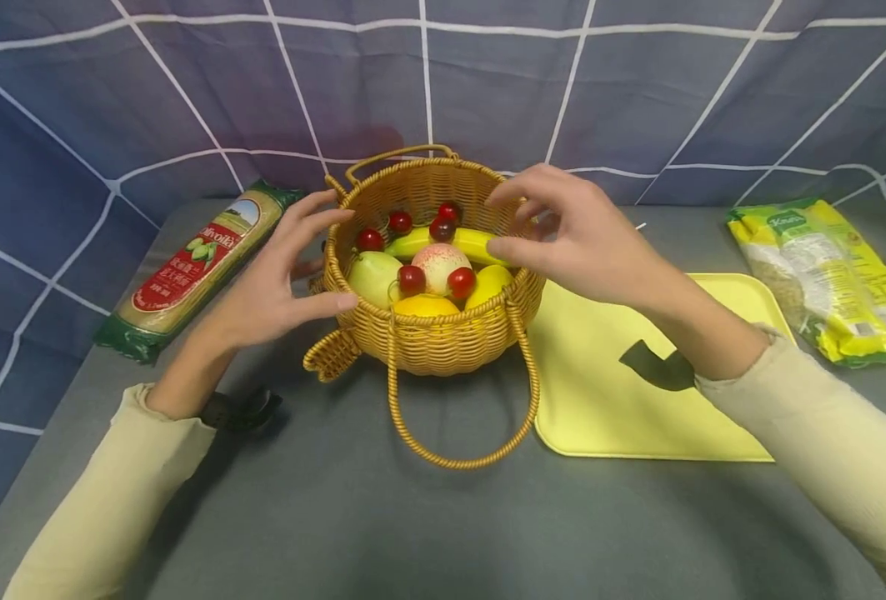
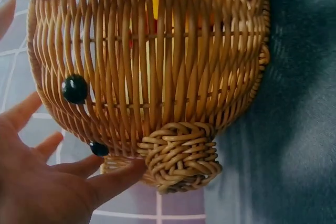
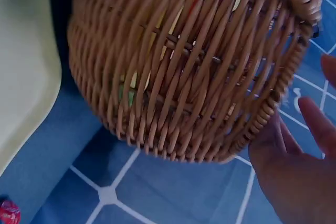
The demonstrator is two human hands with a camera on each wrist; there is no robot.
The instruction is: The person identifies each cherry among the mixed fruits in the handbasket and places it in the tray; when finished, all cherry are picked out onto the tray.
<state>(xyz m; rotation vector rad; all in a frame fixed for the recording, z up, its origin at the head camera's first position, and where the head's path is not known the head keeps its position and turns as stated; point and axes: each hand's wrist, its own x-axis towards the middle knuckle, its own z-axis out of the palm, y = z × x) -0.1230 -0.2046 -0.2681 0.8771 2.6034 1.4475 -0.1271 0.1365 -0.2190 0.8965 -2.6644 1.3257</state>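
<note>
An animal-shaped wicker basket (image 1: 443, 342) stands in the middle of the table. Inside it lie a banana (image 1: 412, 244), a peach (image 1: 443, 265), a green pear-like fruit (image 1: 374, 279), yellow fruits (image 1: 426, 307) and several red cherries (image 1: 412, 280). My left hand (image 1: 281, 271) is at the basket's left side, fingers spread and thumb tip by the rim. In the left wrist view its fingers lie beside the woven snout (image 2: 181, 156) and black bead eyes (image 2: 75, 88). My right hand (image 1: 573, 237) hovers at the right rim, fingers loosely bent, thumb over the banana's end; nothing shows in its grasp.
Left of the basket lies a pasta packet (image 1: 191, 271). To the right are a yellow tray (image 1: 600, 392) and a yellow-green Knorr bag (image 1: 825, 279). One basket handle (image 1: 461, 463) hangs toward the front. A blue checked cloth (image 1: 503, 83) rises behind.
</note>
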